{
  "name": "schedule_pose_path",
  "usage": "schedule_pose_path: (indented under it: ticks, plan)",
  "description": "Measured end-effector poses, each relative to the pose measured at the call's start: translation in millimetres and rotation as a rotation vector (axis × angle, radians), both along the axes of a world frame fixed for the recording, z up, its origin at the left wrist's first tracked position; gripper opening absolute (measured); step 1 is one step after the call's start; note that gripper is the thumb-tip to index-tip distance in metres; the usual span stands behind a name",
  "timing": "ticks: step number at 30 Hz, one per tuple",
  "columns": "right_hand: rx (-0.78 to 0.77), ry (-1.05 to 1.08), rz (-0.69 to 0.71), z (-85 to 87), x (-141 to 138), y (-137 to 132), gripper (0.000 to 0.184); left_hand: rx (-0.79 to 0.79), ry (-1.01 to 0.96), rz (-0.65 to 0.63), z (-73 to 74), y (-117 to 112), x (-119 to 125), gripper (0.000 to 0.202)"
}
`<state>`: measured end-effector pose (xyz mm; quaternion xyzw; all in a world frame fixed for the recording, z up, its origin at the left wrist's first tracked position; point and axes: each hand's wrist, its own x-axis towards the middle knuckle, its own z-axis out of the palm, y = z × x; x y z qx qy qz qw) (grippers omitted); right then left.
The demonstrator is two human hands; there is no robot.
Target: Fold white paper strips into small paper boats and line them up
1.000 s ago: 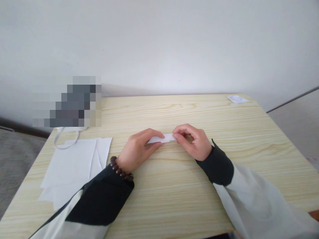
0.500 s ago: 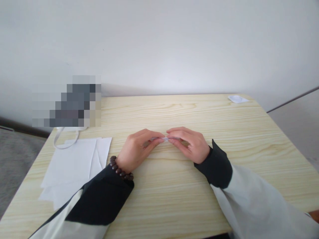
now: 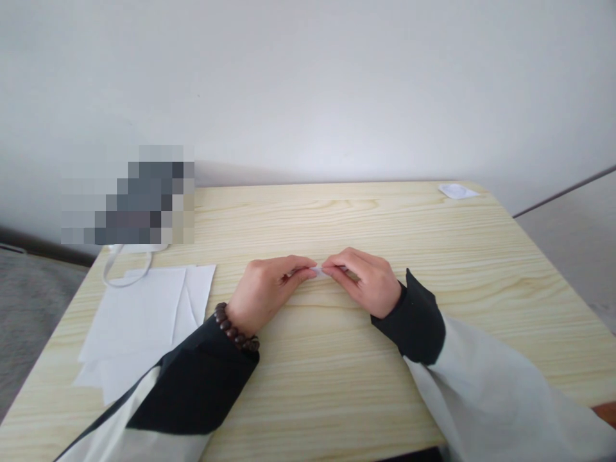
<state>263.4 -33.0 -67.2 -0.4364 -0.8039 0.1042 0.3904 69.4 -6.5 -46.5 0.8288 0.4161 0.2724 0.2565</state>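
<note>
A small piece of folded white paper (image 3: 319, 273) is pinched between my two hands above the middle of the table. My left hand (image 3: 267, 285), with a dark bead bracelet at its wrist, grips one end between thumb and fingers. My right hand (image 3: 366, 279) pinches the other end the same way. Only a short strip shows between the fingertips; the fingers hide the rest. Loose white paper sheets (image 3: 135, 314) lie overlapping on the left, partly covered by my left sleeve.
On the wood-grain table (image 3: 317, 385), a folded white paper piece (image 3: 457, 190) lies at the far right corner. A pixelated dark object (image 3: 139, 199) stands at the back left, with a white cable (image 3: 108, 273) looping over the sheets. A white wall (image 3: 308, 90) rises behind.
My fingers have shifted slightly on the paper, and the strip between them is tilted a little differently. My right hand has drawn slightly left. The sheets and other objects stay put.
</note>
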Motion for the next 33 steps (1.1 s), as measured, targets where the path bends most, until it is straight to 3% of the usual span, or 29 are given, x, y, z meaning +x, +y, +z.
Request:
schedule_pose_path:
  ticks: [11,18,21,27,33]
  plan:
    - [-0.051,0.036,-0.037,3.7,4.0,2.5,0.011,-0.075,-0.002,0.062,3.0,2.9,-4.1,0.015]
    - [-0.246,0.133,-0.085,3.6,12.1,6.0,0.012,-0.211,-0.073,0.031,-3.1,8.6,-7.7,0.026]
    - [-0.277,0.145,-0.066,1.4,15.7,6.3,0.018,-0.199,-0.072,0.057,-2.8,9.8,-9.1,0.024]
    - [-0.136,0.072,-0.048,1.3,12.9,5.0,0.015,-0.09,-0.068,0.062,3.3,9.0,-8.5,0.017]
    - [-0.006,-0.043,-0.001,1.0,14.5,7.3,0.017,-0.108,-0.047,-0.004,5.5,8.8,-7.4,0.016]
